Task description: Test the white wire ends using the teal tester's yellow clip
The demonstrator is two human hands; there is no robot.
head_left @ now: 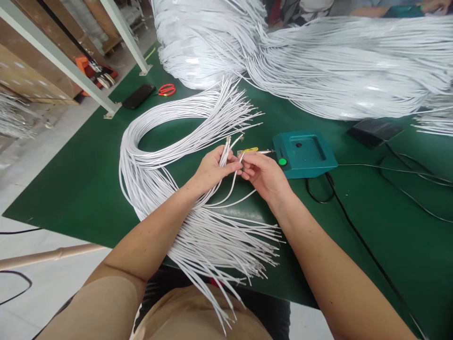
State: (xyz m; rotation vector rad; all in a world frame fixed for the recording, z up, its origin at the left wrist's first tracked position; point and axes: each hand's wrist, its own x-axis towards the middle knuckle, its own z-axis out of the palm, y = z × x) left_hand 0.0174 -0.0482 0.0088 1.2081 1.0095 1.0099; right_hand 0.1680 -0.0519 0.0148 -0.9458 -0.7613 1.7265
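Observation:
My left hand [213,167] is closed around a few white cables, whose ends stick up above the fingers. Right beside it, my right hand [260,172] pinches a single white cable [233,182] near its tip. Both hands nearly touch above the green table. Under and around my left forearm lies a large looped bundle of white cables [132,151], one set of ends fanned toward me and the other fanned at the back. Just behind my right fingers is a teal device [304,153] with a green button, and a small yellow item [250,149] lies in front of it.
Big heaps of white cable [347,71] fill the table's back. Red-handled scissors [166,89] and a black phone-like object [138,96] lie at back left near white posts [129,38]. Black cords [361,245] cross the right side. Another person's arm [389,10] shows at the far edge.

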